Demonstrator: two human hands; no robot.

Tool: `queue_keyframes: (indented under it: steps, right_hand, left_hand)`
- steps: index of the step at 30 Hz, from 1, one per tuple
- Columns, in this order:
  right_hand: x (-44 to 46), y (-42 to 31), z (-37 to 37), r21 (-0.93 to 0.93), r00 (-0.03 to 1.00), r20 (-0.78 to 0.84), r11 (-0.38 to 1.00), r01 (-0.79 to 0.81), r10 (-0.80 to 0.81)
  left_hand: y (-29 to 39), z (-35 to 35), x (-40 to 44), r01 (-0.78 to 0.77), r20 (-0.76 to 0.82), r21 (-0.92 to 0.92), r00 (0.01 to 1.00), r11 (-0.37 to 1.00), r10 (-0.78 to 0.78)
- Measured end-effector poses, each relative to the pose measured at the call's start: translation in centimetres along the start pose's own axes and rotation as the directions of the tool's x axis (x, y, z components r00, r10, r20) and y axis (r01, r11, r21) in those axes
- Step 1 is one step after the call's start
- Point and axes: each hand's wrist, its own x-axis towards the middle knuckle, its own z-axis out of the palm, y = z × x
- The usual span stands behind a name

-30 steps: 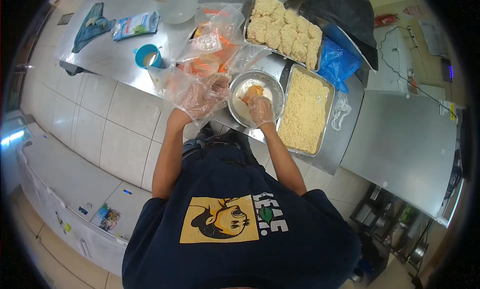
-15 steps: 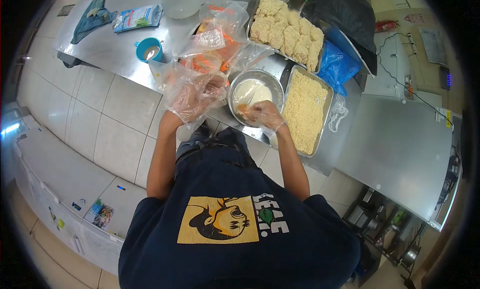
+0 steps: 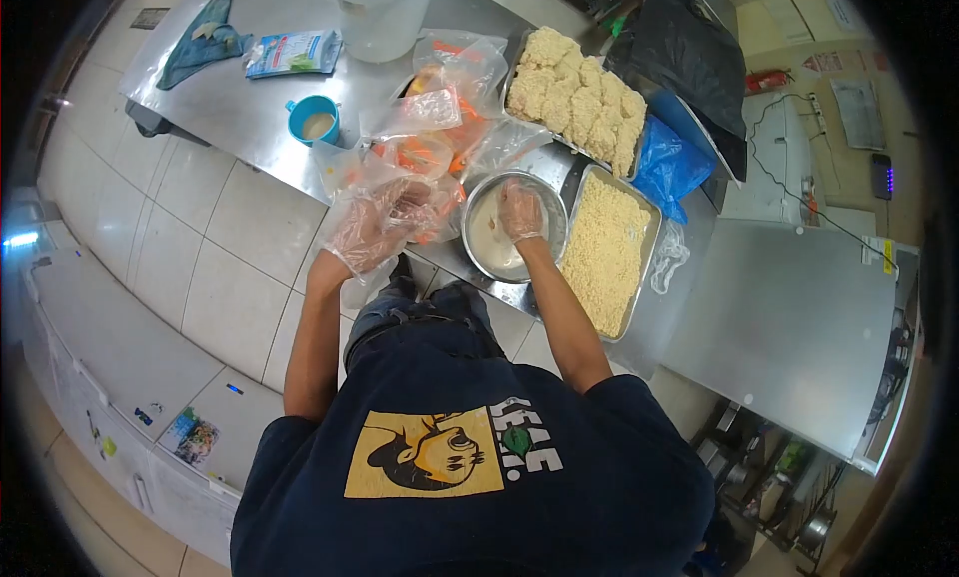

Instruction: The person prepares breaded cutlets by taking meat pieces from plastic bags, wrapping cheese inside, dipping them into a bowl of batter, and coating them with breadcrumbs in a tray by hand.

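Observation:
My left hand [image 3: 368, 235], in a clear plastic glove, is closed on the near edge of a clear plastic bag [image 3: 425, 155] with orange print and orange contents. Inside a round metal bowl [image 3: 467, 239] of pale, milky batter [image 3: 491, 245] is my right hand [image 3: 521, 213], also gloved. Its fingers point down into the batter and their tips are hidden, so I cannot tell whether they grip anything. Right of the bowl lies a metal tray of pale yellow crumbs [image 3: 607, 252]. Behind it, another tray holds several crumb-coated pieces [image 3: 574, 89].
At the back left are a blue cup [image 3: 314, 120], a blue-and-white packet [image 3: 293, 54], a teal cloth [image 3: 203, 44] and a translucent bucket [image 3: 382, 17]. A blue plastic bag [image 3: 671, 162] and black bag [image 3: 679, 52] lie at the right. The metal table's front edge [image 3: 489, 289] is before me.
My right hand has moved from the bowl's near right side further into the batter, with its fingers turned downward. The left hand stays at the bag. The view has shifted slightly.

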Motion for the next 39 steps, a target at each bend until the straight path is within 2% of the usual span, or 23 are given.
queue_keyframes:
  steps: [4, 6, 7, 8, 10, 11, 13, 14, 15, 17, 19, 20, 22, 24, 26, 27, 28, 30, 31, 32, 34, 38, 39]
  right_hand:
    - [0.2, 0.3, 0.7, -0.065, 0.993, 0.065, 0.994, -0.091, 0.095]
    - [0.1, 1.4, -0.7, -0.217, 0.992, 0.004, 0.968, -0.125, 0.129]
    - [0.4, 1.8, -1.3, -0.292, 0.997, -0.057, 0.954, -0.064, 0.049]
    - [0.6, 1.5, -2.1, -0.291, 0.997, -0.055, 0.955, -0.059, 0.045]
    - [0.8, 0.6, -3.7, -0.172, 0.988, -0.053, 0.973, -0.154, 0.147]
    - [0.9, 0.8, -2.9, -0.173, 0.988, -0.051, 0.973, -0.156, 0.149]
    - [0.7, 1.4, -0.8, -0.013, 0.999, 0.001, 0.999, -0.040, 0.040]
    - [0.4, 1.1, -0.8, -0.014, 0.999, 0.006, 0.999, -0.046, 0.046]
    - [0.3, 0.4, -1.3, 0.099, 0.997, 0.005, 0.992, -0.075, 0.075]
    - [0.3, -0.3, -2.7, 0.210, 0.995, 0.012, 0.973, -0.099, 0.099]
    - [0.0, -0.4, -4.9, 0.405, 0.988, 0.027, 0.902, -0.151, 0.153]
    - [-0.1, -0.7, -6.3, 0.405, 0.988, 0.030, 0.902, -0.152, 0.153]
    - [-0.4, -1.6, -9.5, 0.544, 0.993, 0.057, 0.831, -0.114, 0.099]
    - [-0.9, -2.5, -11.2, 0.486, 0.995, 0.074, 0.869, -0.095, 0.067]
    - [-1.6, -2.7, -11.3, 0.300, 0.974, 0.083, 0.937, 0.178, -0.211]
    - [-2.3, -2.7, -10.4, 0.270, 0.965, 0.159, 0.950, 0.158, -0.206]
    - [-3.1, -2.9, -10.0, 0.271, 0.965, 0.162, 0.950, 0.156, -0.205]
    - [-4.8, -3.4, -9.9, 0.249, 0.918, 0.164, 0.916, 0.316, -0.361]
    - [-5.5, -3.0, -9.0, 0.251, 0.913, 0.248, 0.932, 0.263, -0.324]
    - [-6.0, -2.5, -8.7, 0.255, 0.911, 0.252, 0.930, 0.264, -0.327]
    - [-6.9, -1.6, -8.4, 0.387, 0.898, 0.354, 0.915, 0.116, -0.263]
    - [-8.3, -0.1, -7.1, 0.344, 0.916, 0.337, 0.934, 0.095, -0.217]
    - [-8.5, 0.4, -6.5, 0.272, 0.917, 0.337, 0.955, 0.122, -0.213]
  left_hand:
    - [-0.6, -0.5, -0.9, 0.039, -0.019, 0.000, 0.999, 0.999, -0.039]
    - [-1.1, -0.6, -1.3, 0.059, -0.025, -0.020, 0.998, 0.998, -0.059]
    - [-1.3, -0.7, -1.4, 0.059, -0.024, -0.023, 0.998, 0.998, -0.060]
    - [-1.5, -0.7, -1.5, 0.058, -0.021, -0.025, 0.998, 0.998, -0.059]
    - [-1.6, -0.8, -1.6, 0.057, -0.015, -0.037, 0.998, 0.998, -0.058]
    - [-1.7, -0.8, -1.6, 0.055, -0.003, -0.050, 0.998, 0.997, -0.055]
    - [-1.5, -0.7, -1.4, 0.061, 0.012, -0.051, 0.998, 0.997, -0.061]
    - [-1.4, -0.6, -1.3, 0.067, 0.023, -0.052, 0.998, 0.996, -0.066]
    - [-1.3, -0.6, -1.2, 0.071, 0.027, -0.055, 0.997, 0.996, -0.069]
    - [-1.2, -0.6, -1.1, 0.082, 0.039, -0.059, 0.996, 0.995, -0.079]
    - [-1.4, -0.7, -1.1, 0.086, 0.035, -0.047, 0.996, 0.995, -0.084]
    - [-1.5, -0.8, -1.1, 0.084, 0.033, -0.030, 0.996, 0.996, -0.083]
    - [-1.9, -0.8, -1.3, 0.085, 0.035, -0.023, 0.996, 0.996, -0.084]
    - [-2.2, -0.8, -1.3, 0.081, 0.039, -0.017, 0.996, 0.997, -0.080]
    - [-2.3, -0.8, -1.4, 0.064, 0.040, -0.025, 0.997, 0.998, -0.063]
    - [-2.3, -0.8, -1.4, 0.065, 0.042, -0.026, 0.997, 0.998, -0.064]
    - [-2.4, -0.8, -1.5, 0.044, 0.040, -0.035, 0.998, 0.998, -0.043]
    - [-2.4, -0.7, -1.6, 0.028, 0.036, -0.048, 0.999, 0.998, -0.026]
    - [-2.3, -0.7, -1.6, 0.053, 0.032, -0.059, 0.998, 0.997, -0.051]
    - [-2.2, -0.8, -1.7, 0.079, 0.027, -0.068, 0.997, 0.995, -0.078]
    - [-2.2, -0.8, -1.8, 0.097, 0.032, -0.074, 0.995, 0.993, -0.094]
    - [-2.5, -0.1, -1.9, 0.102, 0.040, -0.065, 0.994, 0.993, -0.100]
    - [-2.4, 0.0, -1.9, 0.101, 0.043, -0.065, 0.994, 0.993, -0.098]
